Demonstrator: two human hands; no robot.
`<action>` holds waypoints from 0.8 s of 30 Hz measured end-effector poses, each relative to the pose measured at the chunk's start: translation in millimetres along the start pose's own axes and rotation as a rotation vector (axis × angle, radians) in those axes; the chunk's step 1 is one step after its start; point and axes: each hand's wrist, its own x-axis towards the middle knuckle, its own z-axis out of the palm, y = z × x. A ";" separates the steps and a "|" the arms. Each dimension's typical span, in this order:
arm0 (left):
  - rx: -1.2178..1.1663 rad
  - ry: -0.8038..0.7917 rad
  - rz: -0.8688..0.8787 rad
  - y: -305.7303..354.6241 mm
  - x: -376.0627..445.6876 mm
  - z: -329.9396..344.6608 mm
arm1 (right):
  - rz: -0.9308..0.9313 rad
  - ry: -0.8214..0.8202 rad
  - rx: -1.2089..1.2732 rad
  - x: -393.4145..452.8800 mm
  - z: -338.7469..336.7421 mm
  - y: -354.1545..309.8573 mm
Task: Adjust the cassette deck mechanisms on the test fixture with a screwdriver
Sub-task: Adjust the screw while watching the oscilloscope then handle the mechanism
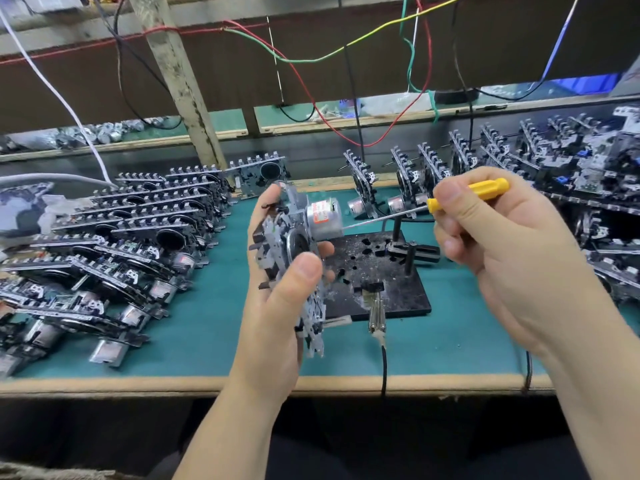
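My left hand grips a cassette deck mechanism upright above the green mat, its silver motor facing right. My right hand holds a yellow-handled screwdriver; its thin shaft points left and the tip touches the motor's side. Below and between the hands lies the black test fixture plate with holes and upright posts, nothing mounted on it.
Stacked rows of deck mechanisms fill the left of the green mat; more mechanisms stand and pile at the right and back. A metal clip with a black cable lies by the fixture. Coloured wires hang overhead.
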 end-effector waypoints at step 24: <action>-0.139 -0.012 -0.078 -2.3 -1.6 4.7 | -0.305 0.064 -0.234 -5.6 -6.9 2.8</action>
